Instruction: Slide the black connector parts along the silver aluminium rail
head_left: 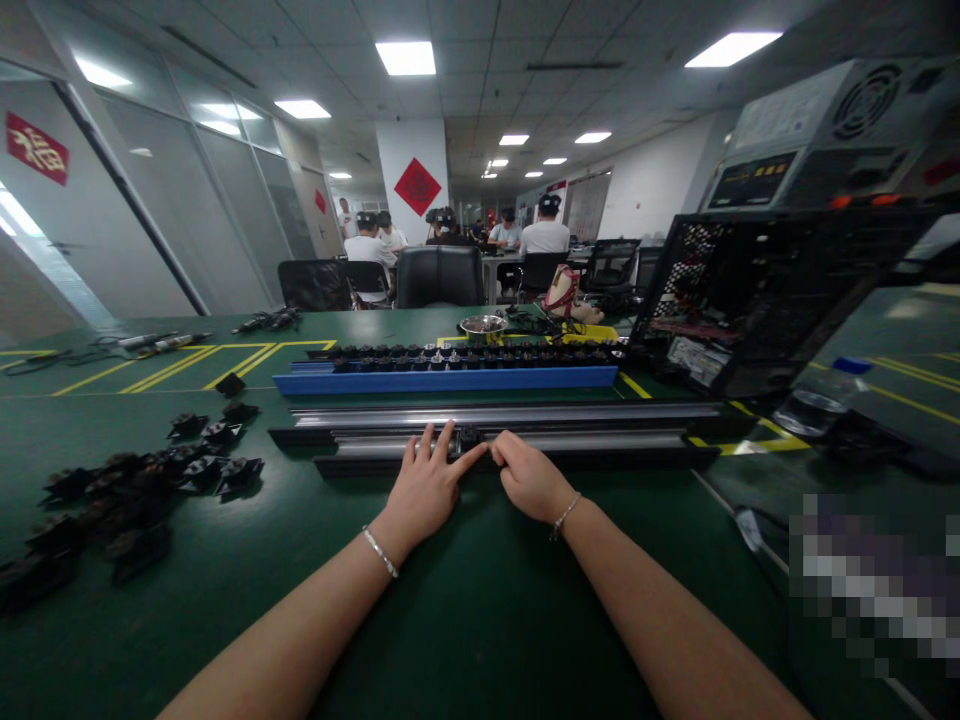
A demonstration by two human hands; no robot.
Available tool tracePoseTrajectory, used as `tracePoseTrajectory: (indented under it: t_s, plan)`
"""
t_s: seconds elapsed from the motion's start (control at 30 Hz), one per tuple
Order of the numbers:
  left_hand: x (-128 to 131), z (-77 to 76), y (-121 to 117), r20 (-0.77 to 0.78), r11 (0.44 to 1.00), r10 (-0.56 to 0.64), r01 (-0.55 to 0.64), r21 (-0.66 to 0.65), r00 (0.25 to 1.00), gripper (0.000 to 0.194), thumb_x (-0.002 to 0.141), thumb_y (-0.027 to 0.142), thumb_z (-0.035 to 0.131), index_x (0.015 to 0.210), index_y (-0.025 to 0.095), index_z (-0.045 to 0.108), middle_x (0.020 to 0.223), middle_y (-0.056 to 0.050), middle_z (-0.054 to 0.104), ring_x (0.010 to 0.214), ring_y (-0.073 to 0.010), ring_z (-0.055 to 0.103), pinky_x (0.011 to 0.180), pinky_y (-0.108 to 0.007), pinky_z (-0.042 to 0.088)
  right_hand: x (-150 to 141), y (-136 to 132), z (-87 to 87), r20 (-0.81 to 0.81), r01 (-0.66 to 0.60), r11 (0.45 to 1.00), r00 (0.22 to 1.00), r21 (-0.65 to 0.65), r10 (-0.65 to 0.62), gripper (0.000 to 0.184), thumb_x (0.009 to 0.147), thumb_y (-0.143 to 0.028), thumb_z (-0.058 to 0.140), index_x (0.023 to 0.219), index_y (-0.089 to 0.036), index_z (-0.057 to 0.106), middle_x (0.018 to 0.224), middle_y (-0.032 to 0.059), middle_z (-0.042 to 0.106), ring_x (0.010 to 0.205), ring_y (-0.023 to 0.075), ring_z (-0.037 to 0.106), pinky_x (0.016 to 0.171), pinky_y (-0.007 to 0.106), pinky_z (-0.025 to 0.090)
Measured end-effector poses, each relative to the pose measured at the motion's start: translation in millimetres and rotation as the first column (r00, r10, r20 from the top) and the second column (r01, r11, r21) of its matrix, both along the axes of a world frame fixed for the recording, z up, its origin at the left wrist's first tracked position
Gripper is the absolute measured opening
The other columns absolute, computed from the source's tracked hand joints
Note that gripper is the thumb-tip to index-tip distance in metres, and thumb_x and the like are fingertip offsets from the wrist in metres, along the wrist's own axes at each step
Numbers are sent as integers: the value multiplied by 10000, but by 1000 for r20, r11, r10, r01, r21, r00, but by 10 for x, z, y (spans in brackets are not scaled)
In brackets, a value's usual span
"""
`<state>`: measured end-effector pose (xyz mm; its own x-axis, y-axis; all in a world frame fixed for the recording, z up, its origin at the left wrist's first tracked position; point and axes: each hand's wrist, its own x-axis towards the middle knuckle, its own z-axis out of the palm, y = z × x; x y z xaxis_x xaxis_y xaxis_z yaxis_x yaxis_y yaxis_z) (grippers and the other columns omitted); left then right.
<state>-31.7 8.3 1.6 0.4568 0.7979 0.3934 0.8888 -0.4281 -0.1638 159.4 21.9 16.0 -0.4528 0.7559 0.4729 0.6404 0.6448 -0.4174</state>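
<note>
My left hand (pixel 426 490) lies with fingers spread over the nearest black metal rail (pixel 615 456), its thumb stretched right beside a small black part (pixel 470 437) in the rail's channel. My right hand (pixel 531 478) is curled closed at the rail's near edge, just right of that part. Its fingertips meet the left thumb's tip, and whatever they may pinch is hidden. Close behind runs a second black rail (pixel 570 412) with a bright channel. Farther back, a blue rail (pixel 450 381) stands before a row of small black parts (pixel 435 360).
Several loose black parts (pixel 142 480) are heaped on the green table (pixel 420 640) at left. At right stand an opened computer case (pixel 750 310) and a water bottle (pixel 821 398). A metal bowl (pixel 484 325) sits at the back; people sit beyond the black chair (pixel 439 276).
</note>
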Motion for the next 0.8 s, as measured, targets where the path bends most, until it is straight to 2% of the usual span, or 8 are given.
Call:
tracePoseTrajectory:
  t_s: [0.13, 0.23, 0.3, 0.37, 0.4, 0.5, 0.63, 0.8]
  plan:
    - [94, -37, 0, 4, 999, 38, -38, 34, 999, 629, 846, 186, 434, 1399, 423, 251, 1497, -81, 257, 1351, -366, 230, 1035, -555, 249, -34, 1, 15, 36, -4, 999, 999, 33, 3, 197, 610, -60, 345, 706, -231, 359, 736, 24, 470, 700, 171, 448, 671, 286, 393]
    - [151, -54, 1, 19, 996, 79, -80, 38, 997, 623, 855, 197, 421, 1404, 423, 233, 1491, -97, 266, 1346, -379, 236, 1024, -578, 245, -19, 6, 14, 75, 107, 989, 991, 100, -114, 184, 643, -83, 385, 755, -206, 462, 829, 65, 552, 851, 198, 508, 830, 337, 404]
    - [191, -53, 5, 28, 994, 108, -109, 32, 994, 609, 861, 208, 411, 1403, 424, 237, 1487, -101, 276, 1341, -383, 244, 1016, -598, 240, 10, 13, -2, 101, 201, 966, 970, 162, -219, 272, 671, -117, 428, 912, -177, 541, 1051, 109, 582, 1093, 243, 469, 1002, 422, 301]
    - [232, -43, 10, 38, 990, 136, -137, 23, 990, 586, 869, 225, 397, 1399, 425, 248, 1478, -107, 292, 1335, -389, 254, 1005, -617, 237, 38, 21, -28, 153, 271, 943, 941, 194, -302, 456, 687, -167, 481, 1141, -167, 523, 1304, 117, 486, 1286, 288, 314, 1084, 489, 155]
    - [251, -36, 13, 43, 989, 148, -149, 19, 988, 571, 873, 234, 388, 1396, 425, 259, 1473, -110, 302, 1331, -391, 263, 999, -625, 237, 48, 25, -42, 191, 292, 937, 925, 192, -328, 539, 692, -194, 505, 1230, -172, 485, 1381, 111, 422, 1328, 305, 250, 1094, 505, 117]
    - [286, -18, 17, 52, 986, 163, -164, 6, 985, 524, 882, 247, 360, 1377, 414, 318, 1454, -123, 335, 1317, -394, 290, 993, -639, 228, 53, 33, -74, 305, 320, 935, 884, 153, -353, 665, 709, -278, 552, 1351, -198, 397, 1455, 102, 337, 1350, 339, 209, 1088, 536, 98]
    - [282, -13, 17, 56, 986, 164, -163, -20, 985, 504, 876, 240, 355, 1362, 370, 372, 1444, -131, 354, 1314, -379, 302, 1008, -635, 208, 38, 31, -72, 386, 331, 937, 854, 117, -350, 651, 749, -340, 549, 1366, -206, 388, 1450, 105, 353, 1328, 339, 264, 1073, 568, 105]
    - [246, -12, 11, 50, 984, 179, -179, -13, 983, 510, 861, 232, 377, 1359, 340, 387, 1425, -140, 380, 1307, -373, 320, 1012, -622, 217, 46, 26, -52, 402, 325, 938, 848, 121, -346, 645, 759, -360, 555, 1364, -206, 396, 1450, 100, 357, 1321, 339, 283, 1075, 551, 131]
